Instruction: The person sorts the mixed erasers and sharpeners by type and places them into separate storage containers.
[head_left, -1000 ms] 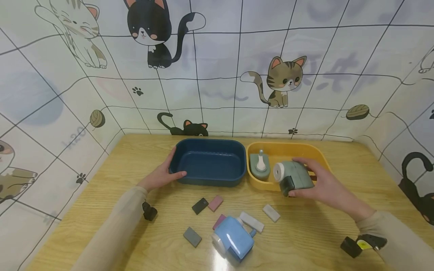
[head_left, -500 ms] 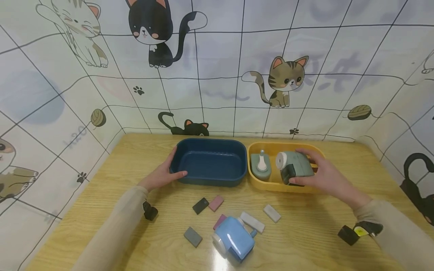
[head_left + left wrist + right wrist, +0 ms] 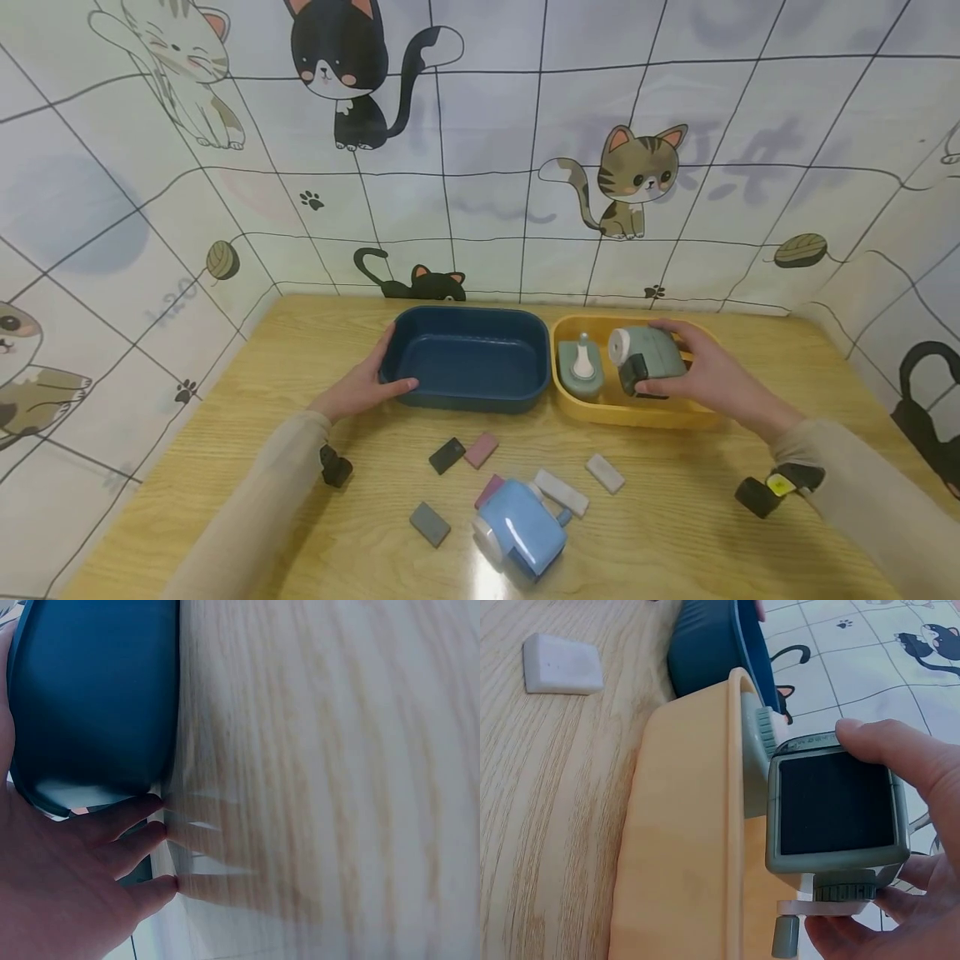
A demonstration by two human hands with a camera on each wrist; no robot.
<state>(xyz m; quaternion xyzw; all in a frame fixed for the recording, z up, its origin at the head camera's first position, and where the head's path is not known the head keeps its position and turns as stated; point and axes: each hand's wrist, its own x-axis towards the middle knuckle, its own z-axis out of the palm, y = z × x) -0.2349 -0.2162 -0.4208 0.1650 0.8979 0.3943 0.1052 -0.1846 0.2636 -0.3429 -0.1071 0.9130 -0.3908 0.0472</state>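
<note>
My right hand grips a grey-green crank pencil sharpener over the yellow tray. In the right wrist view the sharpener's dark square window faces the camera, and its crank handle sticks out by my fingers. Whether its base touches the tray's floor cannot be seen. A second green sharpener stands in the tray's left end, crank upward. My left hand rests against the left end of the navy tray, thumb at its front rim. In the left wrist view those fingers are fairly straight, tips at the tabletop.
A blue crank sharpener lies at the table's front. Around it are several small blocks like erasers: dark, grey, pink and white. A cat-print sheet rises behind the trays.
My right hand has carried the green sharpener back, away from me, from over the yellow tray's front rim to further inside it. My left hand stays at the navy tray.
</note>
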